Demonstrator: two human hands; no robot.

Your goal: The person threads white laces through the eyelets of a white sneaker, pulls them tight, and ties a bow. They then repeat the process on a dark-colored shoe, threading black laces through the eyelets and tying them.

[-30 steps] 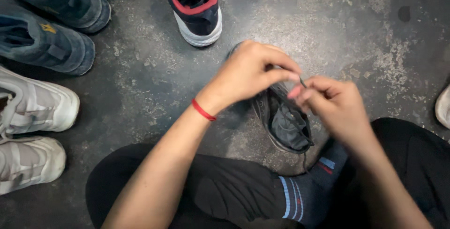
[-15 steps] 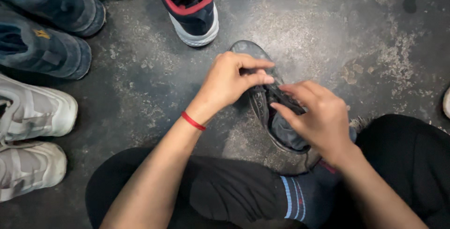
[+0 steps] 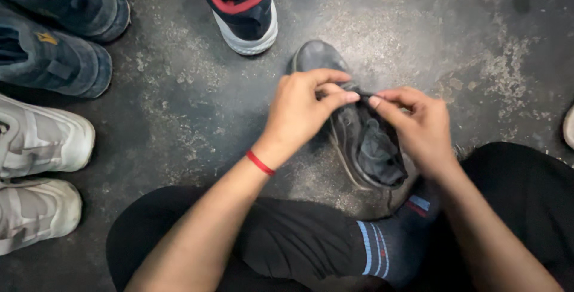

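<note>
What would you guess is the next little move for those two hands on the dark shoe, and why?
Probably drawing the two hands apart to tighten the lace. The left hand and right hand meet over the dark shoe, each pinching something thin and dark between its fingertips at the shoe's middle. Whether a knot has formed there is too small to tell.

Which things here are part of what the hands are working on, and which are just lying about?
In hand:
- dark grey worn shoe
- its thin dark lace, pinched by left hand and right hand

Lying about:
- navy shoe with red lining and white sole
- two dark blue suede shoes
- two pale grey sneakers
</note>
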